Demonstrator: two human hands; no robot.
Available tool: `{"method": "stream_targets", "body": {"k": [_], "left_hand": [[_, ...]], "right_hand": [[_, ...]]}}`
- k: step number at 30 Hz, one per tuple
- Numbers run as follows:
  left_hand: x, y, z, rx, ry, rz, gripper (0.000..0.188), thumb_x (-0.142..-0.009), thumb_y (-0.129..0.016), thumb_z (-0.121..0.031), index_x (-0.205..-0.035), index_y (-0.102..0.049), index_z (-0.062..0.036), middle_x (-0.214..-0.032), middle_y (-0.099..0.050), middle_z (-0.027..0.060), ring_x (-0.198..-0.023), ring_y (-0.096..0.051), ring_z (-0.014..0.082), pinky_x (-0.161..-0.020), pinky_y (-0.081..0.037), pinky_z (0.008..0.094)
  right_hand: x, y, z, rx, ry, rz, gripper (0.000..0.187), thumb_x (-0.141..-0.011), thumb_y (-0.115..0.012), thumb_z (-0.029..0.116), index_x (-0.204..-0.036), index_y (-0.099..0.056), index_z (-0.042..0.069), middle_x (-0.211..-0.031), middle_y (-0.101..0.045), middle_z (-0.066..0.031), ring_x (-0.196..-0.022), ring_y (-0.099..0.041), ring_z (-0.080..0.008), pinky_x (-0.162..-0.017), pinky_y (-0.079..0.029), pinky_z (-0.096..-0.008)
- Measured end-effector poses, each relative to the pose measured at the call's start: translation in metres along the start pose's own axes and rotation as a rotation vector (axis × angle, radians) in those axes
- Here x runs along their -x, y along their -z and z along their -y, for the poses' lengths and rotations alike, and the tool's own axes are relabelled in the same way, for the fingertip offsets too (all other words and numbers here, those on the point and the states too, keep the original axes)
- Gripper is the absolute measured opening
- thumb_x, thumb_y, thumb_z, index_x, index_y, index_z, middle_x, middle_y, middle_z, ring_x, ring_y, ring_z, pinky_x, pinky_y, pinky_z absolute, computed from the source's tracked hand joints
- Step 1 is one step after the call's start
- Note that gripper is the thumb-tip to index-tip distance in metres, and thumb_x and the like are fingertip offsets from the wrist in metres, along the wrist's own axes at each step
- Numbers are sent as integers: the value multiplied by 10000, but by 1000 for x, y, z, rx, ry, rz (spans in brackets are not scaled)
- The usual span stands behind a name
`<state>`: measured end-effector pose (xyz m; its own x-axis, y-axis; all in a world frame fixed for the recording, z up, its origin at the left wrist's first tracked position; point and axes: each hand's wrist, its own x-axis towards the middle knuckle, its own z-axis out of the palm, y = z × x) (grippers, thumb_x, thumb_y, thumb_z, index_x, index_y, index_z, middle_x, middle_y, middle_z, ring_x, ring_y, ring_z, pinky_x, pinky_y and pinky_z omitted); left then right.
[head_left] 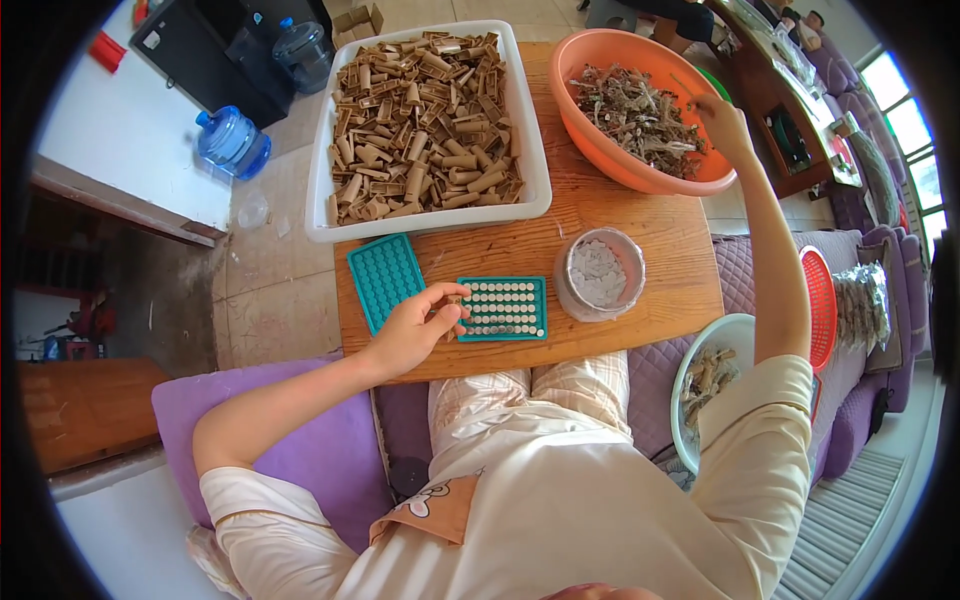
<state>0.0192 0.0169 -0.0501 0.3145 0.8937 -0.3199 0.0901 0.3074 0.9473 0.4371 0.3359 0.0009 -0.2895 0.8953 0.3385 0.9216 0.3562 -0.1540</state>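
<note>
My left hand is closed at the left end of a teal tray with rows of small round whitish pieces. A small brown piece shows pinched between its thumb and fingers. At the far right, my right hand reaches over the orange basin, fingers drawn together at the heap of thin, dry brownish pieces. What those fingers hold, if anything, is too small to make out. A second teal tray, its round hollows showing, lies beyond my left hand.
A white bin full of brown half-tube pieces takes up the far left of the wooden table. Right of the trays stands a tub of white material. Beside me are a pale green basin and a red basket.
</note>
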Motion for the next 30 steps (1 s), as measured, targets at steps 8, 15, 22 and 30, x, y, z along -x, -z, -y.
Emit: {"method": "stream_targets", "body": {"k": [8, 15, 22, 30], "left_hand": [[2, 4, 4, 17, 46, -49, 272, -888, -427, -139, -1118, -444, 5, -891, -545, 77, -769, -533, 107, -692, -429, 234], [-1, 3, 3, 19, 95, -41, 267, -887, -434, -145, -1106, -455, 5, -892, -534, 74, -763, -535, 108, -718, -432, 241], [-5, 7, 4, 21, 108, -55, 264, -887, -438, -153, -1100, -460, 1, -875, -535, 70, -769, -539, 108, -729, -428, 244], [-2, 5, 2, 111, 150, 10, 277, -897, -429, -169, -1133, -436, -24, -917, -538, 71, -808, -538, 110, -724, -431, 234]], "right_hand": [[5, -1, 25, -1217, -419, 143, 361, -800, -519, 143, -1157, -484, 96, -1022, -583, -93, -784, -590, -139, -696, -466, -275], [-2, -57, -73, 129, -571, 274, 371, -703, -606, 268, -1008, -576, 58, -798, -629, -84, -649, -608, -184, -582, -474, -280], [-34, -65, -70, -385, -775, -119, 263, -704, -649, 276, -868, -643, 71, -699, -615, -33, -584, -568, -121, -534, -446, -252], [-56, 81, 41, -1521, -128, -622, 193, -877, -457, 120, -1008, -484, -20, -974, -556, -112, -920, -553, -192, -824, -441, -319]]}}
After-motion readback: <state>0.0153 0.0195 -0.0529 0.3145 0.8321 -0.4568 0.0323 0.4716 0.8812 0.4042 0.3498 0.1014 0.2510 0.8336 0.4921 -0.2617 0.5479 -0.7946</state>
